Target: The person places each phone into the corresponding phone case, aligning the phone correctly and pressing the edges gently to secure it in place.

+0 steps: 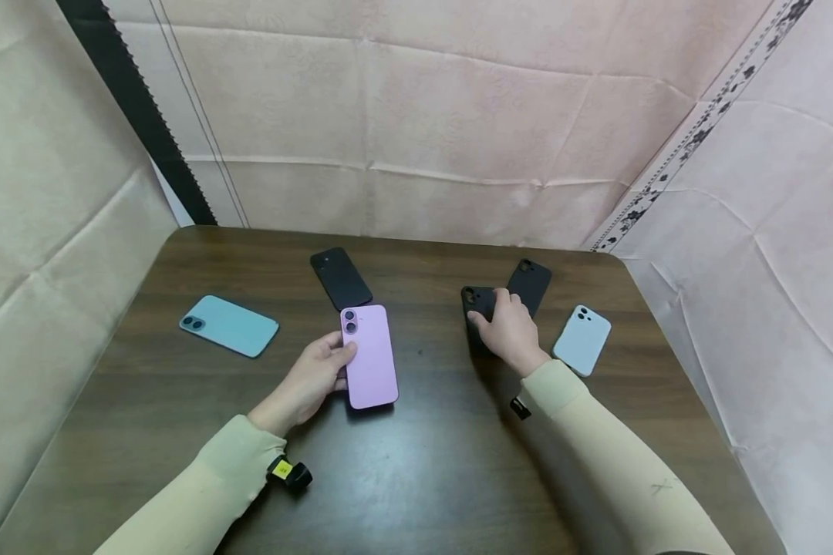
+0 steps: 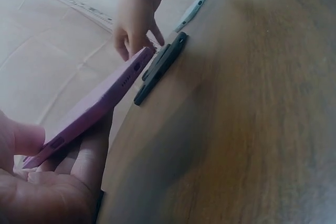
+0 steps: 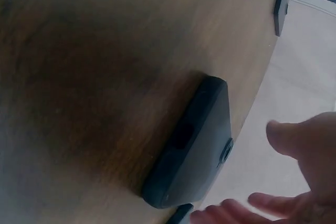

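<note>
My left hand holds a purple phone by its left edge, the thumb on its back. In the left wrist view, the phone is tilted above the table, its port edge showing. On the right, my right hand is over a black phone case. The right wrist view has that case lying on the table, thumb and fingers spread apart beside it. Partly behind the right hand lies a second black case. Close to the right wrist is a light blue phone or case.
A blue phone lies at the left of the brown table. Another black phone or case lies behind the purple phone, near the back edge. Pale cloth hangs behind and at both sides.
</note>
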`<state>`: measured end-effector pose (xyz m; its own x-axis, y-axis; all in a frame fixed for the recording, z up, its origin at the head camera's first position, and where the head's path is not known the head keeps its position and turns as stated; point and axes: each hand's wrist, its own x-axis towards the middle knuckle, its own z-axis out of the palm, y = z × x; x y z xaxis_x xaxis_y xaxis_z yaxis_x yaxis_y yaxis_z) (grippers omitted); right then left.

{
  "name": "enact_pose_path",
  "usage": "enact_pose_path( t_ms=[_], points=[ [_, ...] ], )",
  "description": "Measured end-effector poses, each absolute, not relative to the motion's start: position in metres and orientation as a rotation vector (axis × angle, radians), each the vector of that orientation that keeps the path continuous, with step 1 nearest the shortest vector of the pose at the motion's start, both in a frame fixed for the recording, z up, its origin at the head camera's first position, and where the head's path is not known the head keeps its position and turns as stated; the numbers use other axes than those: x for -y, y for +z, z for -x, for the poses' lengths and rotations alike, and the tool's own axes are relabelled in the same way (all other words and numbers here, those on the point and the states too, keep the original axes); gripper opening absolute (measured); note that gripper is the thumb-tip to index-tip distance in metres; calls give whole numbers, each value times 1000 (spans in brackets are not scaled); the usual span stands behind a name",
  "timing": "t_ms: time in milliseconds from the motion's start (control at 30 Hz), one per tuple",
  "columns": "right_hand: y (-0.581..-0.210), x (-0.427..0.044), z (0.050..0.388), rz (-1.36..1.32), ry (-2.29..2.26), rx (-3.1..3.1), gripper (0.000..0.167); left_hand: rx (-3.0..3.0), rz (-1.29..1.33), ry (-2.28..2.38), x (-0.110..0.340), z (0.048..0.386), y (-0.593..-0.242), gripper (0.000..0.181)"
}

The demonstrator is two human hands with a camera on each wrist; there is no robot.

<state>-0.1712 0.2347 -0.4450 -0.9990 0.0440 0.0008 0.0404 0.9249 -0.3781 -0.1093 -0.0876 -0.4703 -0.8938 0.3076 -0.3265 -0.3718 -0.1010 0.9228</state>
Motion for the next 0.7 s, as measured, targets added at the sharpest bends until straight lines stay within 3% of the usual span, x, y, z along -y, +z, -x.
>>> enact_pose_path(
  t_ms=[267, 700],
  points=[
    [-451, -233, 172, 121, 444, 3237, 85, -1671, 80, 2034, 90, 108, -472, 41],
    [-453, -234, 171, 136, 419, 3276, 82, -1604, 33, 2082, 90, 105, -471, 44]
  ],
)
